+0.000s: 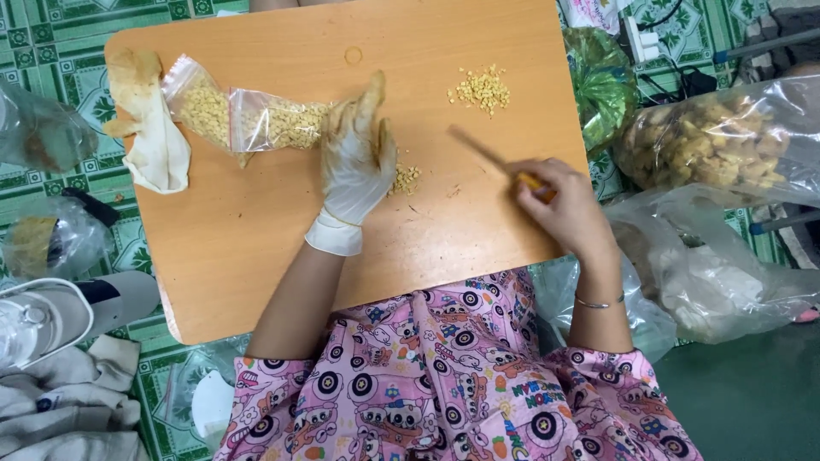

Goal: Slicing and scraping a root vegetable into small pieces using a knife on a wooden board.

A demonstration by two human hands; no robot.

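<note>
Fingers of the gloved left hand are lying pressed together and stretched flat toward the top of the frame, holding nothing; the hand is resting on the orange wooden table near the frame's centre. Its fingertips are touching the open end of a clear plastic bag of pale yellow kernels, which is lying across the upper left of the table. A small heap of kernels is sitting just beside the heel of that hand, to its right.

Right of centre, the bare right hand is curling its fingers tight around a small knife with an orange handle, the blurred blade pointing up and left over the table. A thin bracelet is circling that wrist.

Another pile of kernels is lying on the table in the upper middle, well apart from both hands. A spare stained glove is lying crumpled at the table's upper left edge, touching the bag. At the right of the frame, a large clear bag of brownish lumps is resting on the floor.
</note>
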